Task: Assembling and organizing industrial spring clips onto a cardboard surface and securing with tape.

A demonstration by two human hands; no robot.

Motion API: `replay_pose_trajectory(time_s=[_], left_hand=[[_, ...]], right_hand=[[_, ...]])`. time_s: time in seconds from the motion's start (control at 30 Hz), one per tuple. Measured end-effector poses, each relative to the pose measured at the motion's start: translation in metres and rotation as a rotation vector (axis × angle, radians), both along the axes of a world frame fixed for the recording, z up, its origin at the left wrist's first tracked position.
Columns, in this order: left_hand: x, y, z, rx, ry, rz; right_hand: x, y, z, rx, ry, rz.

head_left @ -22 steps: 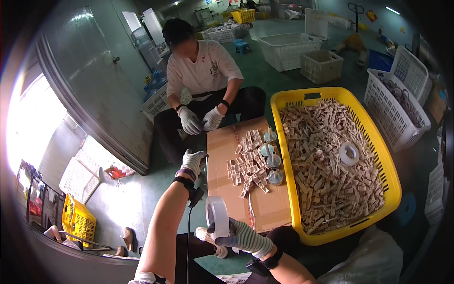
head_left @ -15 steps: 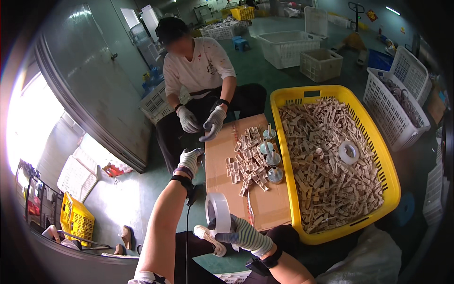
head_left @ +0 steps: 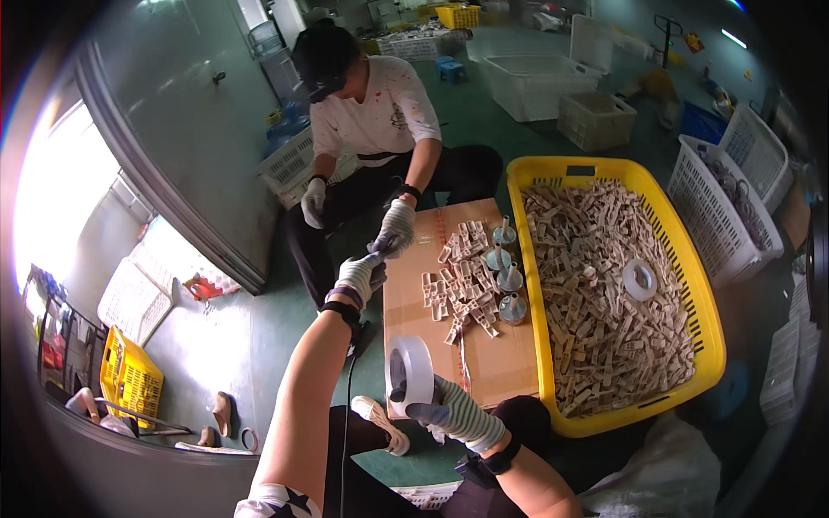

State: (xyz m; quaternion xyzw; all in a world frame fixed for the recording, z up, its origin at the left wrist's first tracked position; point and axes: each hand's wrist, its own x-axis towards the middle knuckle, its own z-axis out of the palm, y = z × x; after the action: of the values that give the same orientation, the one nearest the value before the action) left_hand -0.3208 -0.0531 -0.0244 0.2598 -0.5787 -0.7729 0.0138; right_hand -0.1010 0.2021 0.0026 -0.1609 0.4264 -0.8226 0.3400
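Observation:
My left hand (head_left: 359,278), in a striped glove, reaches out left of the cardboard sheet (head_left: 404,302). Its fingers are closed, and anything between them is hidden. They meet the gloved hand (head_left: 395,230) of a co-worker sitting across from me. In my right hand (head_left: 462,418), also gloved, is a wide roll of clear tape (head_left: 420,373), gripped by its rim at the sheet's near edge. Several small pale plastic clips (head_left: 466,285) lie heaped on the cardboard. Beside them stands a row of small metal-topped containers (head_left: 513,308).
A yellow crate (head_left: 715,345) full of such clips stands right of the cardboard, with a second tape roll (head_left: 640,280) on top. The co-worker's other hand (head_left: 313,204) hangs near their knee. White crates (head_left: 724,211) stand beyond. A dark cable (head_left: 347,414) runs down along my left forearm.
My left hand has moved forward to meet the co-worker's hand, which has come down toward it. The co-worker's other hand has drawn back left. The right hand still holds the tape.

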Motion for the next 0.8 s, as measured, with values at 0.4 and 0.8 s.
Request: replay_pose_trajectory(time_s=[0.4,0.8], left_hand=[[0.161,-0.035,-0.015,-0.230,0.208,-0.370],[0.316,-0.020,-0.108,-0.254,-0.135,-0.492]], right_hand=[[0.105,-0.030,0.014,0.347,-0.063,0.013],[0.186,-0.075,-0.091,0.671,-0.162,0.099]])
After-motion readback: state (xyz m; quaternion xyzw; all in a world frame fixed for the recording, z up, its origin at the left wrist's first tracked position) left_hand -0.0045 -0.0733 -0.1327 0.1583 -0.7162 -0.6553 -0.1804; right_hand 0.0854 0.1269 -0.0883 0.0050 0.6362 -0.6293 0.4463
